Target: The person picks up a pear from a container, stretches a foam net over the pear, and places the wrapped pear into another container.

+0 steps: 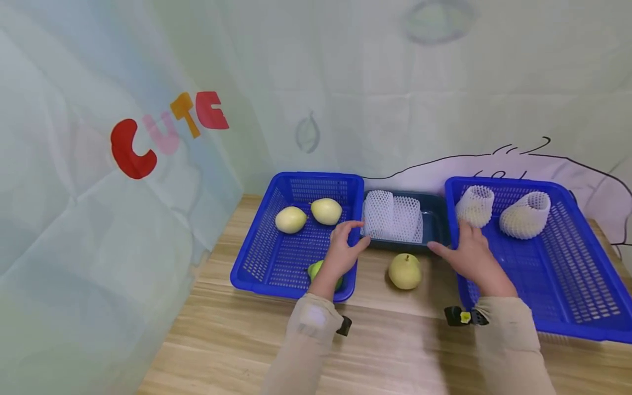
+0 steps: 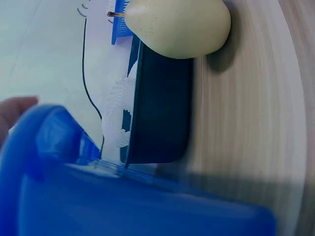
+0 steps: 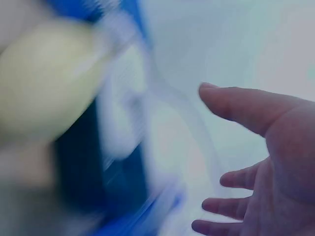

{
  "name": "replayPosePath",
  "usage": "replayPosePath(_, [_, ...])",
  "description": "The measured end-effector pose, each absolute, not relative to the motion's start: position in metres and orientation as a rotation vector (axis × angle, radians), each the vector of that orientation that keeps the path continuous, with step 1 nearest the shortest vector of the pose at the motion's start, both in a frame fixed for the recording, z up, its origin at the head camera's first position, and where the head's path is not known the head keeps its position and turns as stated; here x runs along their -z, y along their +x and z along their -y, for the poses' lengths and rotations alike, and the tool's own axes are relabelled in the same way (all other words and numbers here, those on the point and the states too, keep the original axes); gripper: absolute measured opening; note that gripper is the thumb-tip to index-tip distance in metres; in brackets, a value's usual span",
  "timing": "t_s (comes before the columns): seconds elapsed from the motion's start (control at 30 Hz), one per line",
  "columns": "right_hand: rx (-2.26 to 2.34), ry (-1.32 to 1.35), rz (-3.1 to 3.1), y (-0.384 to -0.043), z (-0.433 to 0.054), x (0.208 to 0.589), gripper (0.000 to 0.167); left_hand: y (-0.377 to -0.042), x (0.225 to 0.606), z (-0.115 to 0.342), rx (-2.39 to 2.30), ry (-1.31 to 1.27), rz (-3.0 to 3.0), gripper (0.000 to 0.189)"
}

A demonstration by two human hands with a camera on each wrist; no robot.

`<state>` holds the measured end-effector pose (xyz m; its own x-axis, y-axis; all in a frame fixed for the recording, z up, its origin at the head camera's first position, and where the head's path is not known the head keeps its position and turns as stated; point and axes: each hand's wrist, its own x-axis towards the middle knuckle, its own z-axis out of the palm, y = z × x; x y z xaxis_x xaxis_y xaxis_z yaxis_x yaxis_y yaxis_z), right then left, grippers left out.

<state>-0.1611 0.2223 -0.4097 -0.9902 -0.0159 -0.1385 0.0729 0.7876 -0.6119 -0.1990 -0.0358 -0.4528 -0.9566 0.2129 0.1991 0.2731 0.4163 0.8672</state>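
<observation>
A pale yellow pear stands on the table between my two hands, its stem up; it also shows in the left wrist view. My left hand hovers over the right rim of the left blue basket, fingers loosely bent and holding nothing. Over the near left rim of the right blue basket is my right hand, thumb spread from the fingers, palm bare in the right wrist view. Its fingertips overlap a white foam net sleeve; whether they touch is unclear. Flat foam nets lie in a dark tray.
In the left basket lie two pale pears and a green fruit, partly behind my left forearm. Another foam sleeve sits in the right basket; its contents are unclear. A printed curtain hangs behind the wooden table.
</observation>
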Motion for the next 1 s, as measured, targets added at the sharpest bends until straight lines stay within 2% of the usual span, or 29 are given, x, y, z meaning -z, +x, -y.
replayPosePath(0.13, [1.103,-0.112,-2.805,-0.202,-0.193,0.366,0.087,-0.202,0.461,0.037,1.772,-0.418,2.578,0.035])
replayPosePath(0.2, [1.187,-0.101,-2.717,-0.226,-0.18,0.356,0.079,-0.204,0.463,0.037,1.845,-0.394,2.529,0.033])
replayPosePath(0.3, [1.296,0.021,-2.575,-0.259,-0.166,0.362,0.07,-0.205,0.465,0.035,1.893,-0.353,2.485,0.032])
replayPosePath(0.4, [1.32,0.181,-2.485,-0.278,-0.153,0.387,0.069,-0.2,0.456,0.035,1.911,-0.362,2.473,0.03])
replayPosePath(0.63, [1.408,0.455,-2.428,-0.277,-0.109,0.447,0.088,-0.175,0.431,0.046,1.903,-0.448,2.447,0.027])
replayPosePath(0.73, [1.437,0.503,-2.455,-0.271,-0.105,0.451,0.09,-0.175,0.435,0.044,1.911,-0.446,2.449,0.027])
replayPosePath(1.0, [1.46,0.483,-2.576,-0.276,-0.122,0.441,0.08,-0.2,0.469,0.039,1.862,-0.442,2.438,0.027])
